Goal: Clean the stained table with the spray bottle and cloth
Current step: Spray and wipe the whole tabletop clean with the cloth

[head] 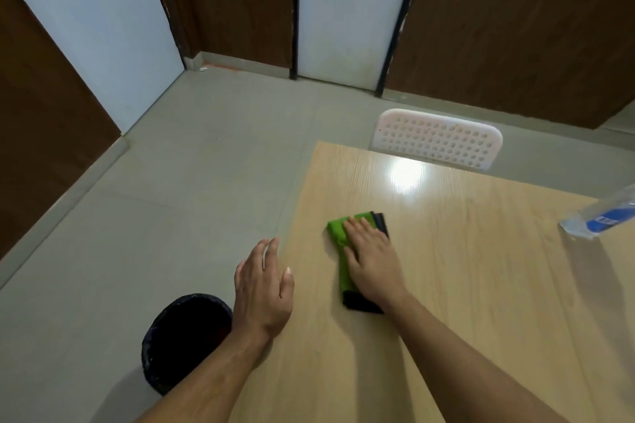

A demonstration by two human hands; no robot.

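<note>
A folded green cloth (338, 233) with a black underside lies on the light wooden table (464, 285) near its left side. My right hand (372, 259) lies flat on the cloth with straight fingers, pressing it to the tabletop. At the table's left edge my left hand (263, 285) hovers with relaxed, spread fingers and holds nothing. A clear bottle with a blue label (599, 216) stands at the right edge of the view, only partly visible. No stain shows clearly on the wood.
A black-lined waste bin (185, 336) stands on the grey tiled floor just left of the table. A white perforated chair back (436, 139) rises behind the table's far edge. Doors and brown panelling line the far wall.
</note>
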